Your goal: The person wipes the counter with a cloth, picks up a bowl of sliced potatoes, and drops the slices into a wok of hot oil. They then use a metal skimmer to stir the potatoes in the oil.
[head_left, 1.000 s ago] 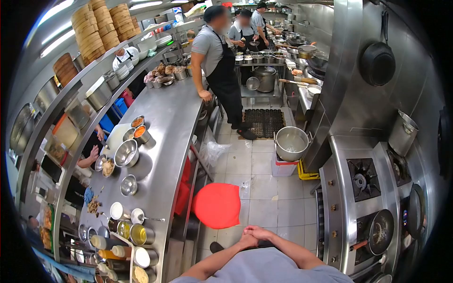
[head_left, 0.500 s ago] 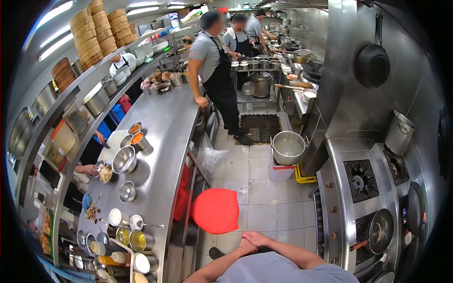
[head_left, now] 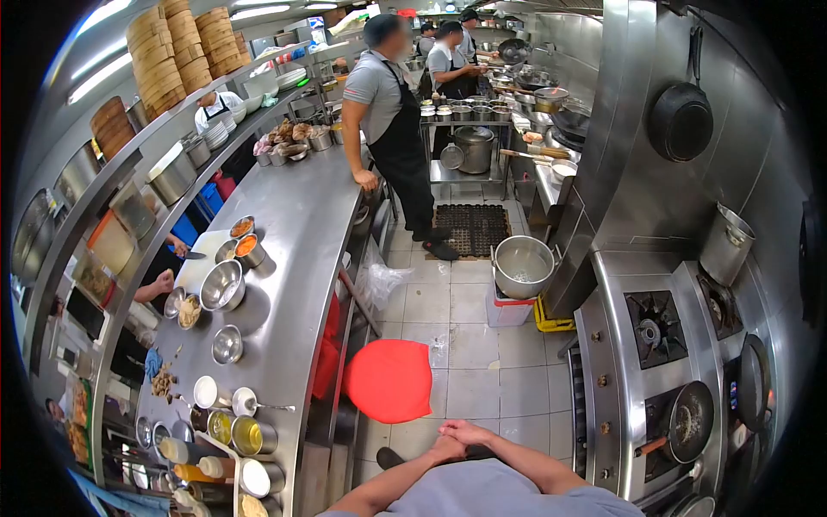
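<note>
My left hand (head_left: 446, 448) and my right hand (head_left: 466, 432) are clasped together in front of my waist, with fingers closed and no object showing in them. Just ahead and to the left is a round red seat or lid (head_left: 389, 381), apart from my hands. To my left runs a long steel counter (head_left: 289, 284). On the stove to my right sits a frying pan (head_left: 692, 422) with liquid in it, its wooden handle pointing toward me.
A large pot (head_left: 524, 265) stands on a white box in the aisle. A co-worker in a black apron (head_left: 401, 129) leans on the counter. Steel bowls (head_left: 223, 285), sauce containers (head_left: 252, 437) and a black floor mat (head_left: 470, 231) are around. Bamboo steamers (head_left: 157, 65) are stacked above.
A co-worker's hand across the counter has lifted away from a small bowl. People at the back have shifted, and a wok there is now raised. My hands stay clasped; the view moved slightly.
</note>
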`<state>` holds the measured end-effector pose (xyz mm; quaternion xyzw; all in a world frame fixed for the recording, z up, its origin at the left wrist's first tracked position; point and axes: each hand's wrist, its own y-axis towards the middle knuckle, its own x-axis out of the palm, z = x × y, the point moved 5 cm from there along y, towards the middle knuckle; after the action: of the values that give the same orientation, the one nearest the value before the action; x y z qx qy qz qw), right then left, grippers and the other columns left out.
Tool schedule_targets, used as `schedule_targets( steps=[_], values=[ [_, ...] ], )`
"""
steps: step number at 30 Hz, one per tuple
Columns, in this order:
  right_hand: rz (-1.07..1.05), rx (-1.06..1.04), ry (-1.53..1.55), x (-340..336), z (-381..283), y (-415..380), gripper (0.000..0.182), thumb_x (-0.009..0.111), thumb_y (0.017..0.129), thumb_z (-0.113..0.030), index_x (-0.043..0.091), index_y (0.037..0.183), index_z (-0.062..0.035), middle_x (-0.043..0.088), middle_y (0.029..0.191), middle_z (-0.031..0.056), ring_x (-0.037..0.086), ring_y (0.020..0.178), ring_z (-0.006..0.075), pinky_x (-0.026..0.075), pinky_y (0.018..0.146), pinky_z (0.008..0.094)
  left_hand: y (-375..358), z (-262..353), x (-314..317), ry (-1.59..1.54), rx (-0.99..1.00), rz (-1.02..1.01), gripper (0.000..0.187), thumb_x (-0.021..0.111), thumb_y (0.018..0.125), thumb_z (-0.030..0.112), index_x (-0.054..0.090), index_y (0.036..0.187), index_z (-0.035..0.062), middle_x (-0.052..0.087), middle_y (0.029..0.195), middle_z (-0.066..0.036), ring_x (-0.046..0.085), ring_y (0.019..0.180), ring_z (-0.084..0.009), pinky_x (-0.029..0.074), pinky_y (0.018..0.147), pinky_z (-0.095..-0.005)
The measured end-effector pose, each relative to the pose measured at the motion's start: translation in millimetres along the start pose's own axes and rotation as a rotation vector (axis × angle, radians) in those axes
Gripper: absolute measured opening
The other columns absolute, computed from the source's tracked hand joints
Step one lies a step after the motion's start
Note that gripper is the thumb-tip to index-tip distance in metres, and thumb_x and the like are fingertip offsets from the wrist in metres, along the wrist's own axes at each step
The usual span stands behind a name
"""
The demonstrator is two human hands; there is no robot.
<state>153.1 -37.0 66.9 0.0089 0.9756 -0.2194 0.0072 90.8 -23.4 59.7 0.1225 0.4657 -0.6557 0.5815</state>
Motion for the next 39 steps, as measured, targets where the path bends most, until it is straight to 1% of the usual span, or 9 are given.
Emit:
schedule_targets(
  steps=[6,8,18,24,27,29,33,35,39],
  values=[
    [0.006,0.032,-0.010,-0.1,9.2,4.4,0.033,0.053,0.090,-0.032,0.059,0.105,-0.0033,0.061,0.096,0.0056,0.053,0.090,0.0134,0.044,0.082,0.0298,-3.0,-0.3,-0.7,0.000,-0.013,-0.035,0.047,0.065,0.067,0.023,0.058,0.112,0.0114,0.056,0.117,-0.015,0.051,0.110,-0.0327,0.043,0.089,-0.0428],
    [-0.001,0.044,-0.039,-0.3,9.1,4.5,0.034,0.053,0.091,-0.033,0.058,0.106,-0.0033,0.062,0.096,0.0064,0.053,0.090,0.0139,0.044,0.082,0.0307,-10.7,4.3,-12.2,-0.117,0.004,0.135,0.028,0.060,0.073,0.029,0.064,0.088,0.0056,0.063,0.094,-0.020,0.060,0.088,-0.0356,0.047,0.072,-0.0466],
    [0.007,0.048,-0.034,-2.4,-1.6,-0.3,0.035,0.051,0.091,-0.035,0.059,0.106,-0.0041,0.063,0.095,0.0088,0.055,0.089,0.0163,0.045,0.081,0.0326,-4.8,-2.2,-5.4,-0.093,0.002,0.092,0.031,0.060,0.071,0.032,0.063,0.090,0.0070,0.063,0.095,-0.018,0.060,0.088,-0.0347,0.047,0.073,-0.0458],
    [0.140,-0.092,-0.519,-0.1,-37.0,-13.2,0.034,0.044,0.092,-0.029,0.056,0.108,-0.0012,0.055,0.112,0.0184,0.049,0.109,0.0314,0.039,0.094,0.0381,-13.2,-1.5,-17.6,-0.063,-0.052,0.095,0.031,0.061,0.070,0.030,0.063,0.092,0.0088,0.063,0.098,-0.017,0.060,0.088,-0.0352,0.047,0.074,-0.0457],
    [0.124,-0.223,-0.594,12.2,-61.2,-23.1,0.034,0.039,0.093,-0.025,0.053,0.109,0.0009,0.051,0.114,0.0212,0.043,0.113,0.0375,0.036,0.099,0.0416,-10.6,-16.1,-1.3,0.015,0.137,0.394,0.029,0.062,0.067,0.024,0.064,0.092,0.0086,0.062,0.099,-0.018,0.060,0.088,-0.0351,0.047,0.077,-0.0442],
    [0.192,-0.154,-0.501,10.1,-63.0,-29.7,0.034,0.036,0.093,-0.023,0.051,0.110,0.0031,0.052,0.110,0.0237,0.043,0.112,0.0394,0.034,0.099,0.0430,26.6,-54.3,52.5,-0.313,0.475,0.417,0.035,0.056,0.081,0.039,0.058,0.106,0.0144,0.058,0.107,-0.015,0.049,0.109,-0.0256,0.039,0.086,-0.0470],
    [-0.036,-0.353,-0.817,12.9,-45.8,-28.4,0.037,0.036,0.093,-0.028,0.049,0.111,0.0028,0.049,0.115,0.0265,0.041,0.113,0.0430,0.034,0.099,0.0461,8.6,-14.4,16.9,-0.098,0.299,0.296,0.034,0.056,0.080,0.038,0.059,0.104,0.0137,0.058,0.105,-0.015,0.050,0.106,-0.0263,0.040,0.085,-0.0469],
    [0.102,-0.227,-0.704,22.5,-91.2,-45.0,0.040,0.037,0.093,-0.032,0.050,0.110,0.0014,0.047,0.117,0.0282,0.042,0.114,0.0424,0.036,0.096,0.0514,-2.5,5.1,-2.7,-0.078,0.251,0.275,0.034,0.057,0.079,0.037,0.059,0.103,0.0134,0.058,0.104,-0.015,0.050,0.105,-0.0266,0.040,0.085,-0.0468],
    [-0.025,-0.036,-0.947,26.7,-133.1,-55.4,0.039,0.037,0.093,-0.036,0.053,0.113,-0.0063,0.049,0.123,0.0150,0.042,0.114,0.0375,0.036,0.094,0.0499,-5.5,29.6,-24.1,-0.096,0.212,0.275,0.033,0.057,0.078,0.036,0.059,0.102,0.0126,0.058,0.102,-0.015,0.051,0.103,-0.0273,0.041,0.084,-0.0467]
  ],
)
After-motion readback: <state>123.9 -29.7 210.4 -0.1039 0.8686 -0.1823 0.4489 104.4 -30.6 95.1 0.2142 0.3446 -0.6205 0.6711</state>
